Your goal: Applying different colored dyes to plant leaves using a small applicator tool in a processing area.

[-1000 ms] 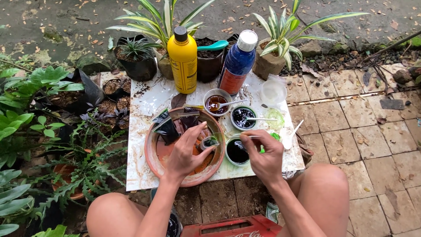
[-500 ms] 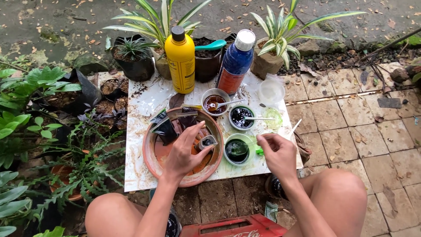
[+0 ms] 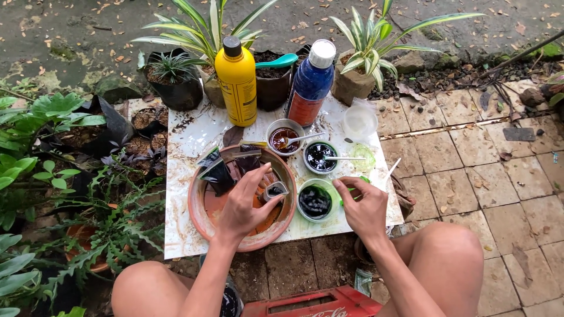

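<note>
Risk of spillage: the left hand (image 3: 244, 208) pinches a small dark-filled cup (image 3: 274, 191) over the round terracotta dish (image 3: 202, 220) at lower centre, while the open-fingered right hand (image 3: 365, 205) hovers beside the green-rimmed cup of dark liquid (image 3: 315, 201).

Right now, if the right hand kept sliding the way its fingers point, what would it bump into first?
The right hand points left toward the green-rimmed cup of dark liquid; that cup would likely come first, though depth is hard to judge.
</note>
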